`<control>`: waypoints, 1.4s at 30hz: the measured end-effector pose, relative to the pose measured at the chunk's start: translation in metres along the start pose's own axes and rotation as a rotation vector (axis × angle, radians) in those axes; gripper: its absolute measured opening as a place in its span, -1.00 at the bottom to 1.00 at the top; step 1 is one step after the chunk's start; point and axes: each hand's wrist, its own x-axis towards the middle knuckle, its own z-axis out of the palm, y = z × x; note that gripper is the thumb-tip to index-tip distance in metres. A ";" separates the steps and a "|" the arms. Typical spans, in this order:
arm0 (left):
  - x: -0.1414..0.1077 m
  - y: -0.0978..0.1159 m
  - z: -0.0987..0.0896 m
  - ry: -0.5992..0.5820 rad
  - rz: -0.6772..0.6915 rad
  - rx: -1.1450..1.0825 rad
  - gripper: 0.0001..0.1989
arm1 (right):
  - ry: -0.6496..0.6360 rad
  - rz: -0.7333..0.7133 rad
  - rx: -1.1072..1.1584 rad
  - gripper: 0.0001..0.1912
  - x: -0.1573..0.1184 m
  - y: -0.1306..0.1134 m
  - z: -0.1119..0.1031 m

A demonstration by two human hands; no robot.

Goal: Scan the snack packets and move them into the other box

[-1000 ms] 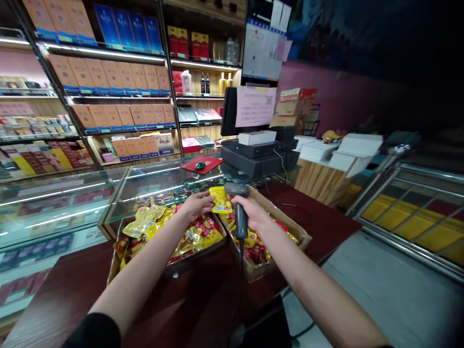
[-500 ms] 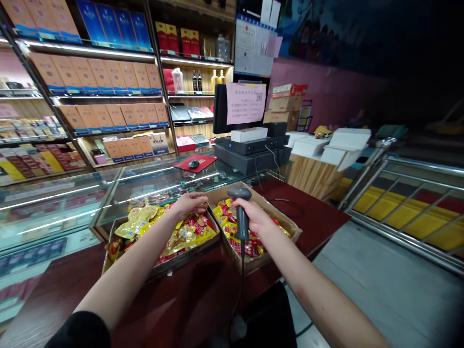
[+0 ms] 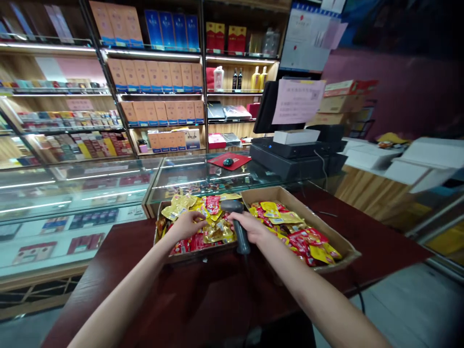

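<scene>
Currently, I hold the scanner (image 3: 241,239) with my right hand (image 3: 253,227) wrapped around its handle, and my left hand (image 3: 187,225), fingers slightly parted, at the packets (image 3: 217,233).

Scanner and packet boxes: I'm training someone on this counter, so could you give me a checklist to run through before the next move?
1. Scanner gripped in the right hand: ok.
2. Left hand over the left box: ok.
3. Left fingers touching a packet: cannot tell, the contact is not clear.
4. Packets in the left box: ok, yellow, gold and red ones.
5. Packets in the right box: ok, yellow and red ones.
6. Scanner lined up on a packet's code: cannot tell.
</scene>
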 end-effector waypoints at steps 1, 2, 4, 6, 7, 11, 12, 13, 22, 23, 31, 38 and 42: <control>-0.004 -0.003 0.001 0.025 0.034 0.089 -0.73 | -0.004 -0.001 -0.006 -0.91 0.002 0.002 0.002; -0.008 -0.006 0.002 0.040 0.056 0.171 -0.73 | -0.011 -0.006 -0.010 -0.90 0.004 0.005 0.003; -0.013 -0.008 0.007 0.051 0.073 0.304 -0.74 | -0.015 -0.018 -0.015 -0.89 0.006 0.008 0.006; -0.016 -0.010 0.012 0.060 0.078 0.397 -0.75 | -0.001 -0.024 -0.024 -0.88 0.007 0.010 0.008; -0.016 -0.010 0.014 0.065 0.082 0.425 -0.76 | 0.010 -0.029 -0.031 -0.88 0.007 0.010 0.008; -0.008 -0.016 0.015 0.102 0.135 0.420 -0.81 | 0.021 -0.013 -0.050 -0.83 0.008 0.010 0.006; -0.005 -0.017 0.014 0.124 0.151 0.391 -0.82 | 0.013 0.001 -0.045 -0.83 0.007 0.010 0.005; -0.001 -0.017 0.012 0.144 0.158 0.346 -0.82 | 0.007 0.013 -0.034 -0.84 0.007 0.010 0.004; 0.033 -0.001 0.015 0.074 -0.211 -0.849 -0.64 | -0.046 -0.096 0.324 -0.75 -0.014 0.004 0.025; 0.036 0.000 0.016 0.056 -0.255 -0.949 -0.60 | -0.035 -0.110 0.352 -0.75 -0.016 0.005 0.029; 0.051 -0.005 0.015 0.001 -0.333 -1.072 -0.40 | 0.037 -0.197 0.165 -0.76 -0.036 0.020 0.030; 0.056 -0.021 0.013 0.074 -0.358 -0.970 -0.35 | -0.096 -0.138 0.141 -0.63 -0.082 0.018 0.034; 0.054 -0.022 0.012 0.034 -0.352 -0.999 -0.43 | -0.069 -0.151 0.044 -0.62 -0.097 0.032 0.041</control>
